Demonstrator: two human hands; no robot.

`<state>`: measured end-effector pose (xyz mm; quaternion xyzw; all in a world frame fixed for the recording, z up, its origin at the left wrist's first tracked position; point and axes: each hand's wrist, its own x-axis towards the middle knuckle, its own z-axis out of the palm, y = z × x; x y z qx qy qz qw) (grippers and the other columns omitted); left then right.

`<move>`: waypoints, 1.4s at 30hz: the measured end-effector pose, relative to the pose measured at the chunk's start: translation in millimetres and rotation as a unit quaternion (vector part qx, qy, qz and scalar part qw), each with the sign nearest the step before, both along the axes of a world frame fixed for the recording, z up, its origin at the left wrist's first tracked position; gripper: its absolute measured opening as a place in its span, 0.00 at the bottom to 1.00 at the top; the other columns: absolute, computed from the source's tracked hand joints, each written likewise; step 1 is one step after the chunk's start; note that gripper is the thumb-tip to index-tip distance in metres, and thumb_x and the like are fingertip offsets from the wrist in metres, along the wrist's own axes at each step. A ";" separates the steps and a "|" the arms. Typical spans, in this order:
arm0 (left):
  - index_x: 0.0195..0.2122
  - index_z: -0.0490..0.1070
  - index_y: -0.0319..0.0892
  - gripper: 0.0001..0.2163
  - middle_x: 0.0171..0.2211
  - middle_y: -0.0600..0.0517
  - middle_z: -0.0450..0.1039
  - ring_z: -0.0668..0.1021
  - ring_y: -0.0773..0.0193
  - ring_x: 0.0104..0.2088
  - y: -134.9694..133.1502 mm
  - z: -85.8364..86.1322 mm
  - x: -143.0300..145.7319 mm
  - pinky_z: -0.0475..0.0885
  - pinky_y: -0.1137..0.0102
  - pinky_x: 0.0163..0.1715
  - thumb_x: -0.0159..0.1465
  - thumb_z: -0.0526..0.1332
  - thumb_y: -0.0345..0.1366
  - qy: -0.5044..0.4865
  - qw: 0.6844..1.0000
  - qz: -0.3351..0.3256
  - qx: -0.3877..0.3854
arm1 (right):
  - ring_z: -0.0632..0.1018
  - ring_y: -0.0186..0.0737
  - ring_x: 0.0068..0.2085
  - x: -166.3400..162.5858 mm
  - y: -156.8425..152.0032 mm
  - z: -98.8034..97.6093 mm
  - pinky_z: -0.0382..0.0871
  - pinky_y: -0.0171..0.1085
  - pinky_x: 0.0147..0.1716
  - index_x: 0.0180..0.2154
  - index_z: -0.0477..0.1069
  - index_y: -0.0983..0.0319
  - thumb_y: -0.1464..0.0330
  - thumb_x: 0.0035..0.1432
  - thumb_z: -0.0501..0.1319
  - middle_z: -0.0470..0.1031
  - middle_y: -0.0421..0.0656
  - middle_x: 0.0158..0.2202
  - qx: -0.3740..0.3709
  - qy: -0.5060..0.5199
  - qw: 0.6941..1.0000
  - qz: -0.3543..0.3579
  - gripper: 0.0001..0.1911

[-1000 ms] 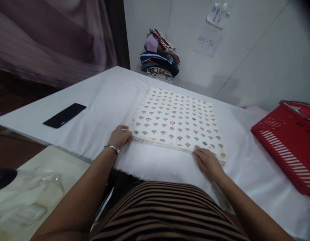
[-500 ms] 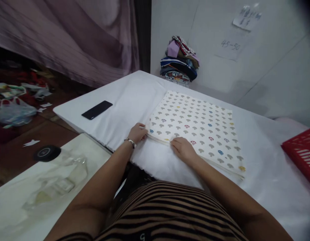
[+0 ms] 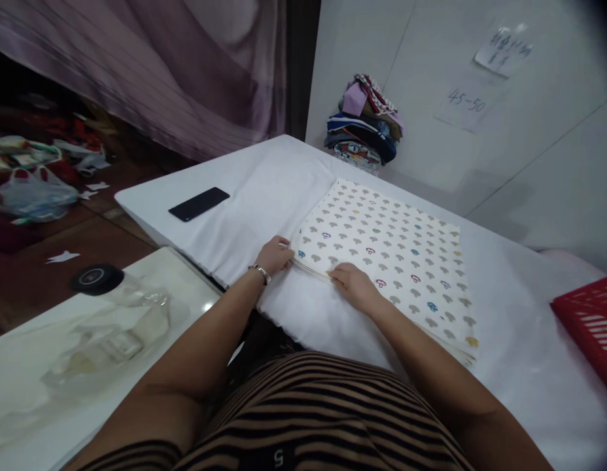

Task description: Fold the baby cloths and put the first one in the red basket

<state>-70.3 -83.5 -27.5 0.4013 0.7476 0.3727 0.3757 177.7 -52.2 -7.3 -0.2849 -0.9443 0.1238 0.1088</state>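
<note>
A folded white cloth (image 3: 382, 242) with a mushroom print in grey, red, blue and yellow lies flat, several layers thick at its near edge. At its near left corner, my left hand (image 3: 275, 255), with a metal bracelet at the wrist, has its fingers closed on the layers. Farther right along the same edge, my right hand (image 3: 352, 284) pinches the cloth between thumb and fingers. Parts of the fingertips are hidden by the hands and the fabric.
The cloth lies on a white-covered table (image 3: 244, 190). A black phone (image 3: 199, 204) rests on the left, a red basket (image 3: 590, 324) at the right edge. Folded clothes (image 3: 365, 124) are stacked against the back wall. A sewing machine (image 3: 117, 347) stands on a lower table at left.
The view has shifted slightly. My right hand has slid a little left along the near edge, closer to my left hand. My left hand stays at the corner.
</note>
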 end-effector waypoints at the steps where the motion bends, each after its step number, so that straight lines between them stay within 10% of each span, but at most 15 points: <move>1: 0.43 0.63 0.41 0.17 0.17 0.57 0.68 0.71 0.68 0.17 0.0 -0.8 -0.3 0.64 0.76 0.16 0.50 0.58 0.34 0.000 1.000 -0.001 0.002 | 0.71 0.38 0.45 0.8 1.6 0.4 0.66 0.36 0.41 0.42 0.73 0.60 0.71 0.61 0.52 0.73 0.45 0.42 -0.010 0.001 1.000 0.002 0.12; 42: 0.43 0.63 0.41 0.17 0.18 0.57 0.69 0.72 0.69 0.18 -2.2 3.9 2.5 0.65 0.76 0.18 0.51 0.58 0.33 0.009 1.000 -0.011 0.002 | 0.68 0.44 0.40 -5.4 -18.4 12.1 0.61 0.38 0.35 0.42 0.69 0.64 0.74 0.62 0.48 0.69 0.49 0.39 0.115 -0.180 0.977 -0.014 0.13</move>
